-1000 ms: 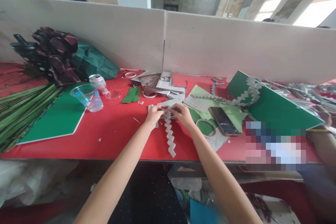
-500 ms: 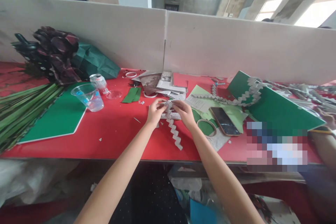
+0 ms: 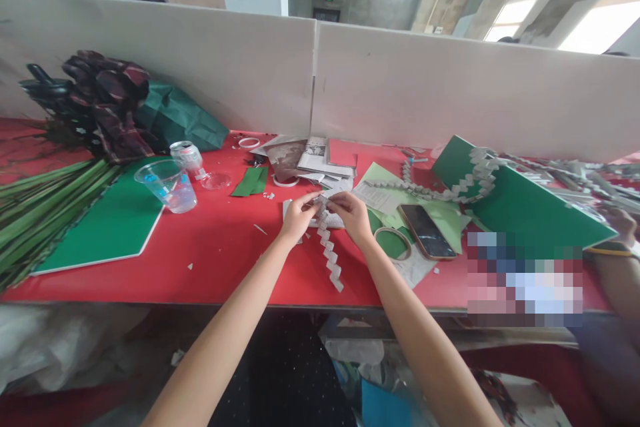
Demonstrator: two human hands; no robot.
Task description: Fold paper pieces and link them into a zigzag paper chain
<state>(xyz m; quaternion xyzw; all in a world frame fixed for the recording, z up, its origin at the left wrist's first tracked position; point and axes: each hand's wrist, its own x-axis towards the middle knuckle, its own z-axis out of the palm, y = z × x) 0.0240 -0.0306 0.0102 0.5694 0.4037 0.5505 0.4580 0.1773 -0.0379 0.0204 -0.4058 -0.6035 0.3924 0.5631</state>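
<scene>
A zigzag chain of folded whitish paper [image 3: 330,255] hangs from between my hands, its lower end over the red table [image 3: 220,273]. My left hand [image 3: 299,216] pinches the chain's top end from the left. From the right, my right hand [image 3: 353,213] closes its fingers on the same end. Behind the hands lies a printed white paper piece [image 3: 334,221], partly covered by them. Just right of my right hand are a roll of tape [image 3: 393,243] and a dark phone [image 3: 427,231] on light green sheets.
A plastic cup [image 3: 173,188] and a can [image 3: 187,159] stand left, near green boards and long leaves [image 3: 60,207]. A longer paper chain [image 3: 440,193] rests against a green board [image 3: 520,203]. Another person's hand [image 3: 620,223] is at the far right.
The hanging end of the chain has swung slightly left and lower. Both my hands stay closed at its top, with only small finger shifts.
</scene>
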